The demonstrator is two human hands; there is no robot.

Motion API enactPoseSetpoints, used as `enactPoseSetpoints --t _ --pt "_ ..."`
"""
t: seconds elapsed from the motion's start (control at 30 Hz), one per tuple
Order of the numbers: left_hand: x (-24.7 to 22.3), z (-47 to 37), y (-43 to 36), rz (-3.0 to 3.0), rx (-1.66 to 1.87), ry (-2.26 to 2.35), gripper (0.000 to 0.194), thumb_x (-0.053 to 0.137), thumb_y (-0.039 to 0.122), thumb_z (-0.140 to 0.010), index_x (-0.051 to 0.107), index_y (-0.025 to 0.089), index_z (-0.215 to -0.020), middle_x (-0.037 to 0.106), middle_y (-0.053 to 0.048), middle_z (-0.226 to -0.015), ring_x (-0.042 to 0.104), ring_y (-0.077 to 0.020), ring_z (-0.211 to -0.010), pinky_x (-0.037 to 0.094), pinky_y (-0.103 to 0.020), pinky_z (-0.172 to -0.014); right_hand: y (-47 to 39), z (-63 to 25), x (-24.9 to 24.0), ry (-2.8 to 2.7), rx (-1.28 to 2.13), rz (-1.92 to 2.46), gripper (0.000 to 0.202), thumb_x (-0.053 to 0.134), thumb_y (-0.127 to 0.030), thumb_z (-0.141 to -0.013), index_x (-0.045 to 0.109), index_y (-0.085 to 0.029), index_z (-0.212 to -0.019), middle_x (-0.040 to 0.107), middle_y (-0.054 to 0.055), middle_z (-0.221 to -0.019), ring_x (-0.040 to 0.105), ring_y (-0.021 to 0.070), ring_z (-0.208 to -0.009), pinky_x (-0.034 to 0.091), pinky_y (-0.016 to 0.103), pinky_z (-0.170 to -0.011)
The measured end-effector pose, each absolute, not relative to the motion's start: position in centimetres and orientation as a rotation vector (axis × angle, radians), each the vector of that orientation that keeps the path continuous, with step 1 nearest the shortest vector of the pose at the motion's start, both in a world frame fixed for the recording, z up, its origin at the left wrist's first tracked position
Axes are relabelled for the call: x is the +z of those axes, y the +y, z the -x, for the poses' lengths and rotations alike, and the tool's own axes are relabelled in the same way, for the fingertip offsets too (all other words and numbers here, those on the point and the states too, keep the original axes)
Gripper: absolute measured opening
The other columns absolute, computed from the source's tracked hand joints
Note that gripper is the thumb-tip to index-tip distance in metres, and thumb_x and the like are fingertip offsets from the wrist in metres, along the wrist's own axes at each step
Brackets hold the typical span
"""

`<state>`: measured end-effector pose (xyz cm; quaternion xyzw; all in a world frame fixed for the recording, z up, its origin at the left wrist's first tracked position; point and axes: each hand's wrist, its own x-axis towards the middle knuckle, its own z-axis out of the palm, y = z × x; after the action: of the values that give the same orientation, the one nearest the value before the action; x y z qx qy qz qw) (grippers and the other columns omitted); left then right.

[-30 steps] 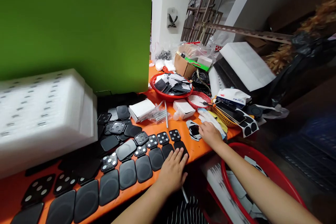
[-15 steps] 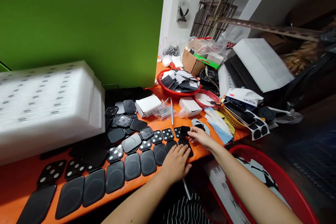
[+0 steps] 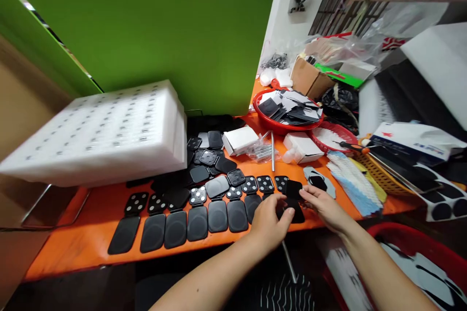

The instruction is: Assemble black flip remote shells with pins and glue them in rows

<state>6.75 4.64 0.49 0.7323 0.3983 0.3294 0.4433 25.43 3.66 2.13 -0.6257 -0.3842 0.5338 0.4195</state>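
My right hand [image 3: 323,205] pinches the right edge of a thin black square pad [image 3: 294,189], held over the end of a row of folding black pieces. My left hand [image 3: 268,221] is just left of it, thumb and forefinger apart, above the row's right end; its other fingers are partly hidden. Each piece in the row has a smooth black panel [image 3: 197,223] in front and a smaller square plate with pale dots [image 3: 265,183] behind. A grey-black pad [image 3: 217,187] lies across some plates.
White foam blocks [image 3: 120,131] stand at the left on the orange table [image 3: 69,233]. Behind are a red bowl [image 3: 260,114] of black and white cut sheets, white boxes [image 3: 241,140] and a metal rod [image 3: 273,151]. Gloves [image 3: 352,182] and a yellow basket [image 3: 383,175] lie right.
The view has swung left. My left hand has lifted from lying flat on the panels, its thumb and forefinger now apart near the pad. My right hand still holds the black pad.
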Motion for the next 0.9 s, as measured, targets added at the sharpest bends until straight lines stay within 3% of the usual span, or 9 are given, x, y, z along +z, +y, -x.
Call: enactPoseSetpoints --t 0.13,0.23,0.37,0.67,0.9 --pt "2.0 -1.5 6.2 -2.069 0.834 0.959 0.018 0.052 0.027 -0.085 0.061 0.022 -0.099 0.068 -0.004 -0.097 0.061 -0.0193 -0.092 0.048 -0.033 -0.082 2.8 -24.0 2.1 -0.909 1.313 1.582 0.043 0.071 -0.059 -0.062 0.056 -0.018 -0.067 0.051 0.000 -0.064 0.048 0.0127 -0.059 0.041 0.024 -0.055" --pt "2.2 3.3 9.0 -2.253 0.794 1.212 0.017 0.047 0.026 -0.088 0.063 0.021 -0.094 0.068 -0.005 -0.095 0.059 -0.0196 -0.093 0.046 -0.034 -0.084 2.6 -23.2 1.6 -0.850 1.332 1.572 0.044 0.073 -0.059 -0.059 0.057 -0.018 -0.067 0.052 0.000 -0.064 0.050 0.0130 -0.059 0.041 0.024 -0.054" --pt "2.2 6.8 12.7 -2.512 0.354 1.447 0.018 0.049 0.028 -0.087 0.060 0.021 -0.100 0.066 -0.005 -0.105 0.057 -0.0215 -0.098 0.045 -0.033 -0.085 2.8 -22.3 1.1 -0.797 1.389 1.534 0.044 0.075 -0.057 -0.058 0.060 -0.018 -0.070 0.056 0.001 -0.067 0.051 0.0127 -0.060 0.041 0.023 -0.054" --pt "2.7 5.0 15.2 -2.697 0.031 1.302 0.023 0.065 0.033 -0.074 0.060 0.018 -0.089 0.067 -0.009 -0.091 0.059 -0.0275 -0.092 0.043 -0.037 -0.080 2.5 -21.9 0.7 -0.739 1.433 1.475 0.038 0.076 -0.051 -0.062 0.060 -0.017 -0.070 0.056 -0.001 -0.067 0.051 0.0108 -0.060 0.040 0.022 -0.055" --pt "2.9 4.0 15.7 -2.673 -0.027 1.296 0.022 0.064 0.025 -0.070 0.059 0.016 -0.089 0.067 -0.014 -0.087 0.058 -0.0302 -0.094 0.041 -0.041 -0.083 2.0 -22.4 0.6 -0.613 1.453 1.448 0.036 0.079 -0.047 -0.060 0.060 -0.018 -0.069 0.058 -0.002 -0.068 0.051 0.0105 -0.062 0.043 0.021 -0.059"
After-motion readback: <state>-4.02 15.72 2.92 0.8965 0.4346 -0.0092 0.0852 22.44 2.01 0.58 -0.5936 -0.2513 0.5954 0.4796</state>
